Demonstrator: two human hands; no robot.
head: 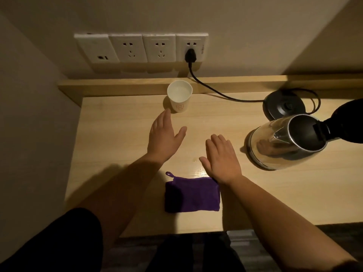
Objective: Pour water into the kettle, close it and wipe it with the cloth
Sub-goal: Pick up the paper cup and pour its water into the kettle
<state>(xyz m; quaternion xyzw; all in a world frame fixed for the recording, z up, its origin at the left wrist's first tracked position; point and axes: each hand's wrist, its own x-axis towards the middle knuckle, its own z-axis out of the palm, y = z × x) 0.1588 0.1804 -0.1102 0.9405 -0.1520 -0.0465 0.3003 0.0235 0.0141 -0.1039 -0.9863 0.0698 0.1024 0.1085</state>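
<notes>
Wall sockets (pixel 141 48) are mounted in a row of four above the back ledge of the wooden desk (pixel 117 154); the rightmost one is occupied by a black plug (pixel 190 55).

Paper cup (pixel 179 96), white, holding water, is placed upright at the back of the desk, left of centre, just beyond the fingertips of the left hand.

Left hand (pixel 164 137) is held open above the desk, fingers extended toward the cup, thumb spread; nothing is grasped.

Cloth (pixel 192 195), purple, folded, with a small hanging loop at its upper left corner, is laid flat near the front edge, between the two forearms.

Right hand (pixel 221 159) is held open and flat, palm down, over the desk just beyond the cloth; nothing is grasped, and the wrist is seen over the cloth's upper right corner.

Cord (pixel 216 91), black, is run from the plug across the ledge to the kettle base (pixel 284 107), a black disc at the right rear.

Kettle (pixel 282 143), glass-bodied with metal trim, is stood on the desk in front of the base, off it, with its black lid (pixel 347 122) raised open.
</notes>
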